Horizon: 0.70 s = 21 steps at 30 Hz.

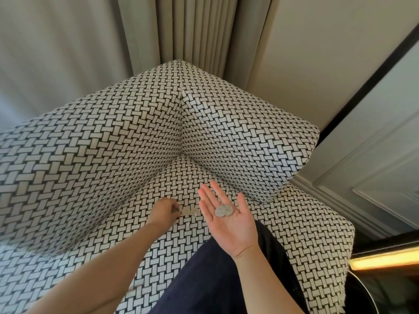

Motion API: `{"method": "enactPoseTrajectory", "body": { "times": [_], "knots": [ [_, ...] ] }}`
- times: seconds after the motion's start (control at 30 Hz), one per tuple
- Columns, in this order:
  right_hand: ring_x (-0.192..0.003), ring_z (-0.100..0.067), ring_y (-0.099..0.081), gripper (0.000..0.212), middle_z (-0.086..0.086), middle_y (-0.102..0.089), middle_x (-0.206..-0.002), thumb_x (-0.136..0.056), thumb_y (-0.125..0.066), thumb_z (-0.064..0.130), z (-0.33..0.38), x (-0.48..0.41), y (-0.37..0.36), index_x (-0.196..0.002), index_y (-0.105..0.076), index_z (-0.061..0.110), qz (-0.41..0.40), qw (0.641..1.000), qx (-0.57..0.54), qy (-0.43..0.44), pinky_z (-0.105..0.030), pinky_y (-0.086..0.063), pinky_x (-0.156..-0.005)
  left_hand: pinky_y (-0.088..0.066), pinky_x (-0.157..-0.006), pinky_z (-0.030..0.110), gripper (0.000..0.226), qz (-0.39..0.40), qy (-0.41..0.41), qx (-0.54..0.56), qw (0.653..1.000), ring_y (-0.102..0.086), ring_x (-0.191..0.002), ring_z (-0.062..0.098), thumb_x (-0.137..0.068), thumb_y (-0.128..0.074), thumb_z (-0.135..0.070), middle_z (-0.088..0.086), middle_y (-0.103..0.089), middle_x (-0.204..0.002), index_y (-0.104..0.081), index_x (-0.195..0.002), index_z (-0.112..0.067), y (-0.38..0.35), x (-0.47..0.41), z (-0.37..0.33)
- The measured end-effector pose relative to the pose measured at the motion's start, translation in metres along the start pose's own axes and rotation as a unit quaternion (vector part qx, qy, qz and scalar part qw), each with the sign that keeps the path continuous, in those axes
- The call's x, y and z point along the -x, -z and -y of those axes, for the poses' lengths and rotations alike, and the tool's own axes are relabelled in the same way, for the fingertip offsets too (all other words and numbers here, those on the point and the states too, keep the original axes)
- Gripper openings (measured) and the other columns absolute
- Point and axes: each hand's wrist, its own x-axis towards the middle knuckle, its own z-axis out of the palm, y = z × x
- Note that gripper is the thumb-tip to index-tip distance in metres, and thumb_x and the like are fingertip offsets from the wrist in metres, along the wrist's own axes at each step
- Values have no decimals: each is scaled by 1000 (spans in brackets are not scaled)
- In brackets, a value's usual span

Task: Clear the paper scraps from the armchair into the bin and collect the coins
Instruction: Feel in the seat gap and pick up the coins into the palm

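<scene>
The armchair [113, 155] has a black-and-white woven cover. My right hand [229, 220] is held palm up over the seat, fingers spread, with two silver coins [223, 211] lying in the palm. Just left of it, two more coins [190, 211] lie on the seat cushion near the backrest. My left hand [164, 211] reaches down to the seat beside them, its fingertips pinched on a third coin [176, 209] that is partly hidden by the fingers. No paper scraps and no bin are in view.
My leg in dark trousers [204, 279] rests against the seat's front. Beige curtains [192, 30] hang behind the chair. A panelled wall [374, 166] stands to the right, and a dark round table with a lit strip [385, 259] sits at the lower right.
</scene>
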Motion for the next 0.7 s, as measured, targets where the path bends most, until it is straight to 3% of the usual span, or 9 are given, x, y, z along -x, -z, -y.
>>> {"method": "enactPoseTrajectory", "body": {
  "times": [0.13, 0.3, 0.37, 0.43, 0.53, 0.6, 0.7],
  "knots": [
    [-136, -31, -36, 67, -23, -47, -139, -86, -44, 46, 0, 0, 0, -132, -50, -3, 3, 1000, -1, -5, -41, -36, -108, -49, -50, 14, 4, -10, 44, 175, 983, -61, -59, 13, -84, -67, -16, 2, -67, -76, -66, -81, -16, 25, 12, -18],
    [-128, -31, -47, 65, -22, -53, -134, -92, -38, 47, 1, -4, -2, -132, -49, -2, -28, 1000, 1, 0, -44, -39, -104, -52, -62, 14, 5, -96, -71, 304, 945, -62, -61, 2, -82, -69, -17, -5, -69, -72, -68, -85, -20, 74, 46, -67],
    [-119, -30, -54, 63, -20, -56, -130, -96, -34, 48, -1, -6, 0, -131, -51, -2, -46, 999, 1, -9, -42, -35, -110, -52, -62, 13, 14, -77, -141, 290, 943, -62, -60, 0, -80, -71, -15, -8, -68, -70, -66, -84, -28, 85, 62, -89],
    [-123, -29, -51, 64, -18, -52, -133, -96, -33, 47, -3, -6, 2, -133, -49, -3, -51, 998, 12, -24, -40, -32, -112, -52, -63, 12, 23, -24, -187, 286, 940, -65, -62, 1, -76, -75, -14, -9, -70, -70, -65, -90, -29, 87, 73, -106],
    [-108, -28, -62, 57, -17, -63, -112, -98, -30, 43, -3, -4, 4, -121, -56, -2, -46, 998, 2, -38, -34, -50, -93, -50, -71, 13, 35, 20, -246, 173, 954, -61, -71, -1, -71, -79, -19, -15, -69, -71, -64, -100, -32, 73, 72, -115],
    [-102, -27, -64, 52, -15, -66, -101, -101, -31, 41, -2, -4, 4, -106, -62, -1, -29, 998, -17, -50, -30, -46, -93, -49, -75, 20, 39, 6, -272, 98, 957, -52, -81, -1, -70, -78, -24, -17, -64, -77, -64, -104, -33, 64, 66, -112],
    [-116, -31, -58, 49, -21, -59, -124, -95, -39, 32, -2, -2, 1, -121, -58, -5, -30, 999, 14, -38, -32, -44, -99, -35, -84, 12, 44, -47, -296, 80, 951, -41, -95, 5, -68, -78, -33, -18, -58, -99, -65, -110, -31, 61, 60, -105]
  ]
}}
